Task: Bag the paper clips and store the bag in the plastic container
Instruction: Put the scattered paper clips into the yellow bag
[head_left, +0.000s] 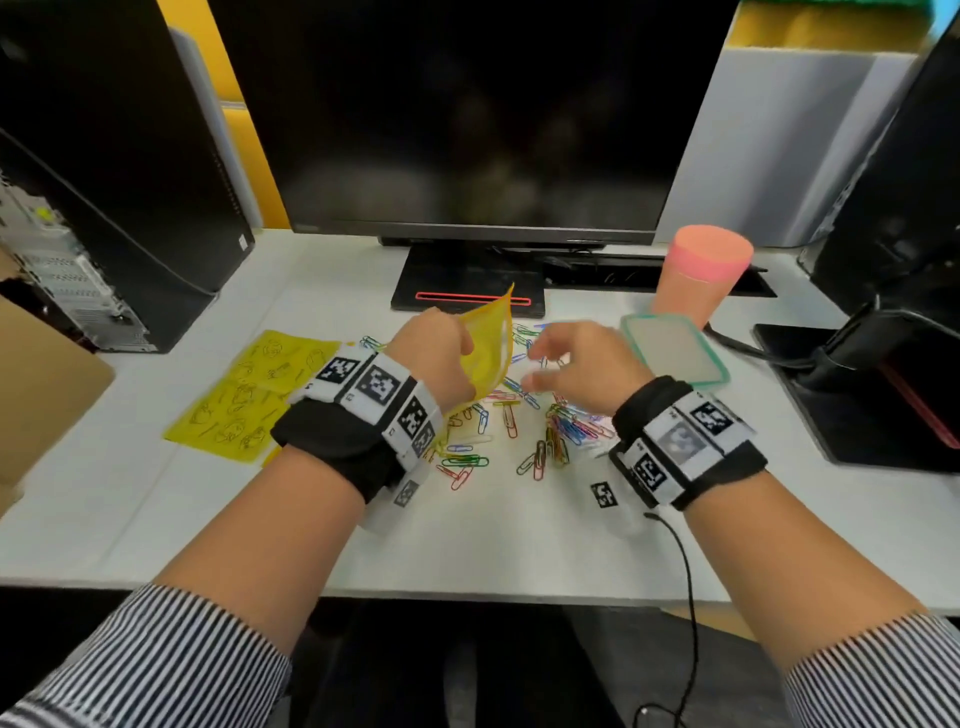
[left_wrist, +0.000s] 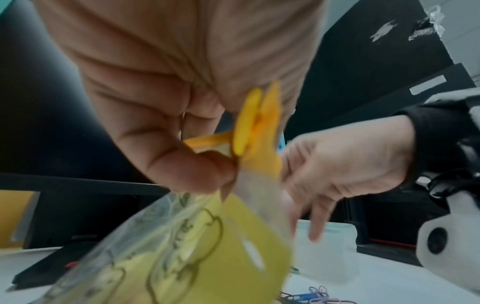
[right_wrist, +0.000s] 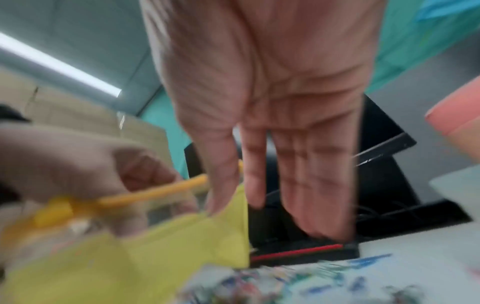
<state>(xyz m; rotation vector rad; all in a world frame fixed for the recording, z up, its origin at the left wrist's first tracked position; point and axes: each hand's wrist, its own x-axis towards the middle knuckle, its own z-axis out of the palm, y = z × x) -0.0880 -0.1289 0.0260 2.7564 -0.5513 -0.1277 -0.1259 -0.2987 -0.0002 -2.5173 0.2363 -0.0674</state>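
Observation:
My left hand (head_left: 441, 348) holds a yellow zip bag (head_left: 491, 348) up above the desk, pinching its top beside the orange slider (left_wrist: 246, 121). The bag (left_wrist: 197, 246) is see-through on one side, with dark drawings. My right hand (head_left: 550, 358) hovers just right of the bag with its fingers (right_wrist: 311, 174) straight and nothing in them; its thumb is at the bag's edge (right_wrist: 233, 209). Several coloured paper clips (head_left: 519, 436) lie scattered on the white desk under both hands. The plastic container (head_left: 675, 353), with a green-rimmed lid, sits to the right.
A second yellow bag (head_left: 254, 395) lies flat at the left. A pink cup (head_left: 701, 275) stands behind the container. A dark monitor (head_left: 467, 114) and its stand (head_left: 467, 286) fill the back, a computer tower (head_left: 119, 156) the left, and black equipment (head_left: 893, 338) the right.

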